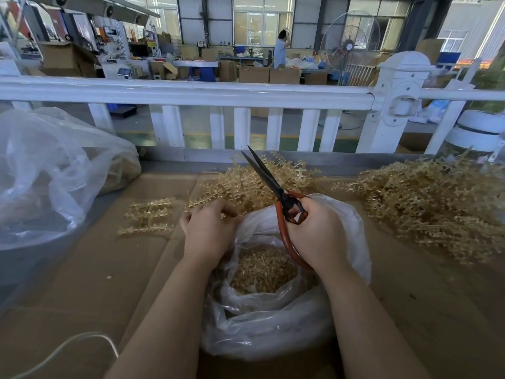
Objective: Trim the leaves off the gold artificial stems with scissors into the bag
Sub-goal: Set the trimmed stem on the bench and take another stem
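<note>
Work is under way and, by my judgement, far from finished. The clear plastic bag (287, 310) stands open on the cardboard-covered bench (82, 283) directly before the person, and a layer of cut gold leaves (263, 270) already lies in its bottom. The right hand (318, 233) is wrapped round the red handles of the scissors (269, 181), whose dark blades point up and away, parted slightly, cutting nothing. The left hand (209, 231) sits at the bag's far rim, fingers curled on a gold stem (210, 199) from the middle heap (254, 181); how firm the grip is I cannot tell. Remaining stock is considerable: that middle heap, a larger pile of stems (429, 206) to the right, and a few loose pieces (149, 214) on the left. A second plastic bag (49, 173) lies at far left, some gold material inside.
</note>
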